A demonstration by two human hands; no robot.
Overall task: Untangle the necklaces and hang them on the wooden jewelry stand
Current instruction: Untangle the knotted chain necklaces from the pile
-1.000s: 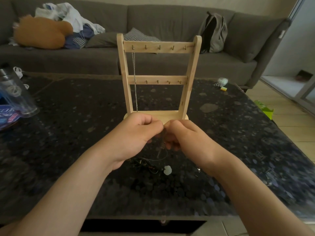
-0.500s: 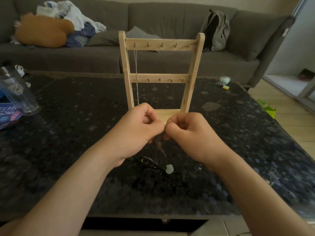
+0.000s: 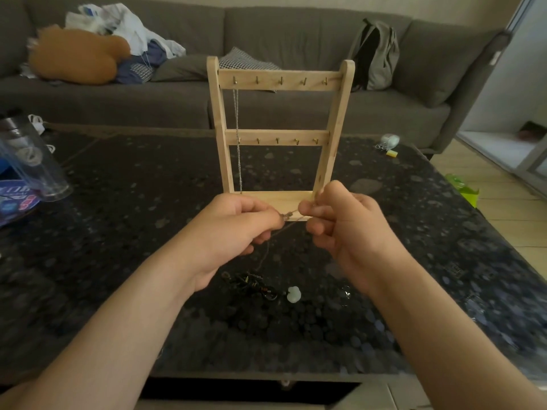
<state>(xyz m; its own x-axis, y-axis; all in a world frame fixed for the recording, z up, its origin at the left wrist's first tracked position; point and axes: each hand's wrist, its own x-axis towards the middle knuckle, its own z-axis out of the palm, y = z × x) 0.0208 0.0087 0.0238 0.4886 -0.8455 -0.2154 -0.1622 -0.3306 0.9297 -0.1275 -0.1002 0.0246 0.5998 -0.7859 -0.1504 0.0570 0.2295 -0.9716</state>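
Your left hand (image 3: 233, 229) and right hand (image 3: 346, 229) each pinch a thin chain (image 3: 291, 215), stretched between them just near the base of the wooden jewelry stand (image 3: 337, 113). Dark counter (image 3: 133, 202) lies open left and right of it. A silver necklace (image 3: 237, 137) hangs from the top-left hook. In the tangle (image 3: 254, 287) between your wrists, you can't tell the strands apart.

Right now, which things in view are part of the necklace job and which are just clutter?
Job: wooden jewelry stand, silver chain hung on its leftmost top hook, thin chain pinched between left hand and right hand, dark tangle and pale pendant on the table.
Clutter: clear bottle, backpack, orange plush, clothes pile, green object.
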